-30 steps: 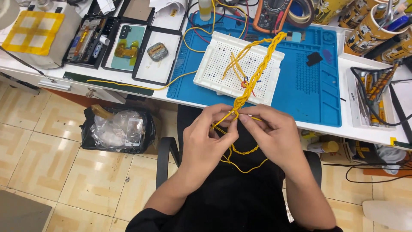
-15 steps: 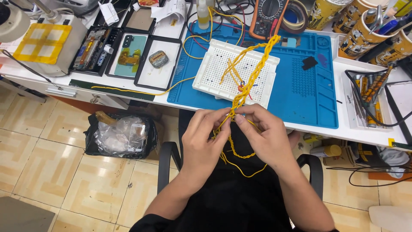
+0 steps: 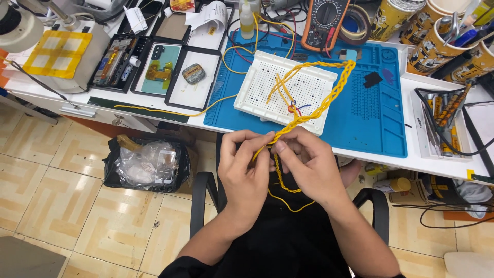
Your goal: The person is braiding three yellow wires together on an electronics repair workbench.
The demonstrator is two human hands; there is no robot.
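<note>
Yellow braided wire (image 3: 314, 110) front and centre, running taut from the white breadboard (image 3: 286, 91) on the bench (image 3: 437, 162) down off the edge to both hands above the lap. Left hand (image 3: 246, 172) pinches the braid's lower end, fingers (image 3: 256, 145) curled in tight with thumb and forefinger closed on the strands. Right hand (image 3: 309, 167) sits touching the left, its fingers (image 3: 288, 154) also clenched on the wire just below, knuckles bunched. Loose yellow strands (image 3: 288, 198) dangle beneath the hands in a loop over the black clothing. The braid's far end curves over the blue work mat (image 3: 370, 113) that the breadboard lies on. Behind the mat, an orange multimeter (image 3: 325, 20) and a roll of tape (image 3: 360, 23). To the left, black trays (image 3: 170, 67) holding phone parts. Right side, printed cups (image 3: 437, 41) with tools. Below the bench on the tiled floor (image 3: 51, 195), a black rubbish bag (image 3: 146, 164) beside the chair armrest (image 3: 198, 201).
</note>
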